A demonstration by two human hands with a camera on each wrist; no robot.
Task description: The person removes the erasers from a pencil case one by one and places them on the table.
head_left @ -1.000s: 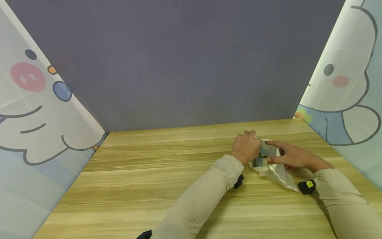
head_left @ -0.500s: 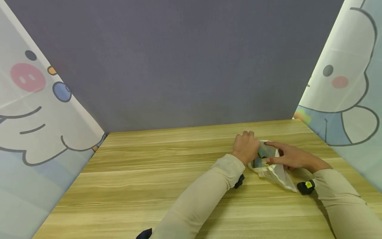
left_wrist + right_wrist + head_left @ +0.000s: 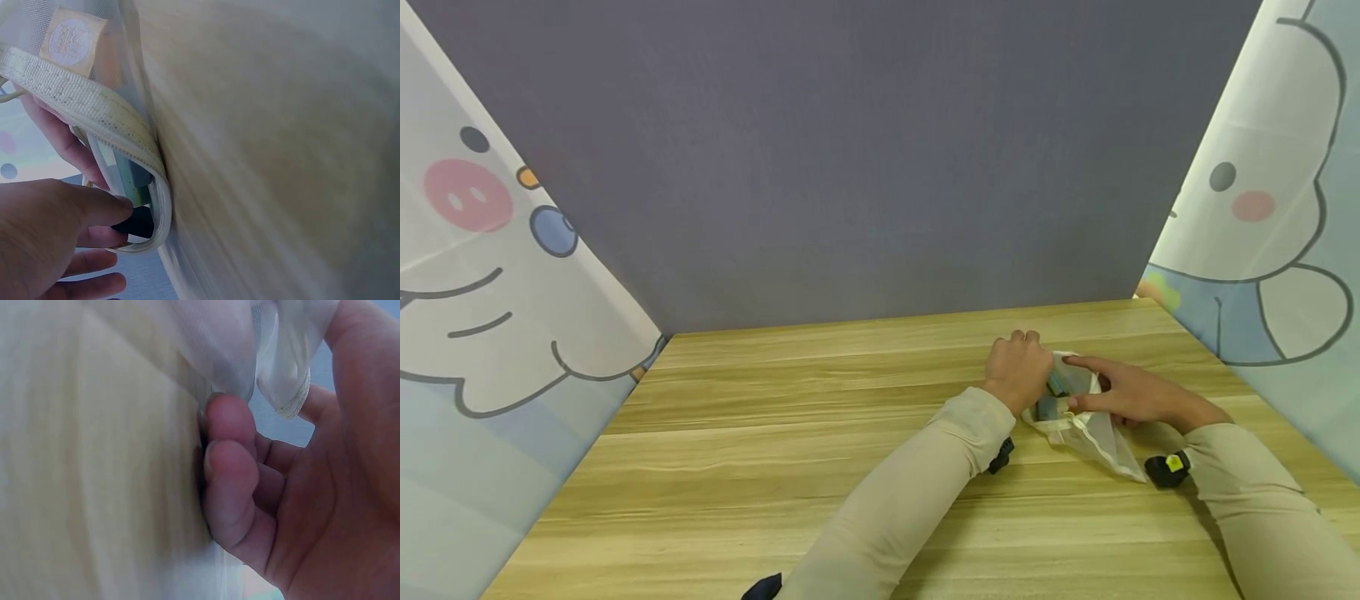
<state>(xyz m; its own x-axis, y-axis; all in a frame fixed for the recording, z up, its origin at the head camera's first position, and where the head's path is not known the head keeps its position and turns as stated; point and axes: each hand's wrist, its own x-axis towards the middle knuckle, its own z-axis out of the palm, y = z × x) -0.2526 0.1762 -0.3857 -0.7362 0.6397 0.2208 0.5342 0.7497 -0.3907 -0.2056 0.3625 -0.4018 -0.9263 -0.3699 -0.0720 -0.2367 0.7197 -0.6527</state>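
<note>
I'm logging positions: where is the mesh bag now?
In the head view, the mesh bag is on the right side of the wooden table, between the left hand and the right hand.

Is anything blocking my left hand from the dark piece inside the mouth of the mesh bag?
Nothing visible: in the left wrist view, your left hand appears to pinch the dark piece. The rim of the mesh bag curves round its far side, and a blue-green piece lies beside it; neither visibly comes between.

Bag (image 3: 1111, 446) — sheer mesh, woven trim (image 3: 94, 103); tabletop (image 3: 760, 450) — wood-grained.
</note>
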